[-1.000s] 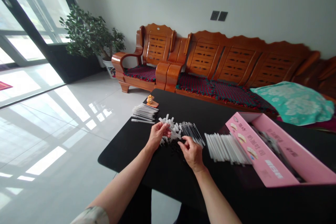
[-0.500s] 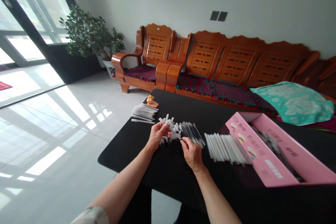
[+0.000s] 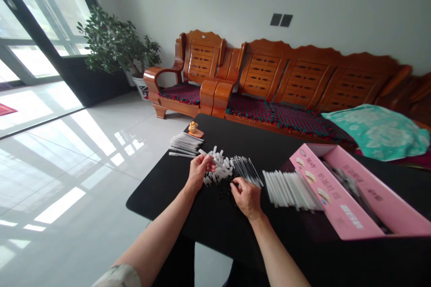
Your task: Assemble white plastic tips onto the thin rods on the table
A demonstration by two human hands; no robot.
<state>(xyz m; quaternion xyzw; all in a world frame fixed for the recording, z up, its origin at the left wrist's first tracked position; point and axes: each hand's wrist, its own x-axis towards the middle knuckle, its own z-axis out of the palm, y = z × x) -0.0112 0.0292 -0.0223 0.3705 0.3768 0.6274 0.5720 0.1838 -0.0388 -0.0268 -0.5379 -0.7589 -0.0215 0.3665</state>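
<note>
On the black table [image 3: 215,224] my left hand [image 3: 198,170] is closed around a white pen barrel [image 3: 206,154] that points up and left, just over a loose heap of short white caps [image 3: 220,168]. My right hand [image 3: 246,197] rests with curled fingers at the near edge of that heap, beside a fan of thin refills [image 3: 247,170]; what its fingertips pinch is too small to make out. A row of white barrels [image 3: 289,186] lies to the right of it. A stack of finished white pens [image 3: 184,144] lies at the table's far left.
An open pink box [image 3: 340,202] stands on the table's right side. A small orange figure [image 3: 193,129] sits at the far left corner. Wooden chairs and a sofa [image 3: 269,80] line the wall, with a teal cloth [image 3: 377,130] on the sofa and a potted plant [image 3: 114,45] by the window.
My left hand has drawn the white barrel up and to the left, away from my right hand. My right hand has stayed at the heap's edge.
</note>
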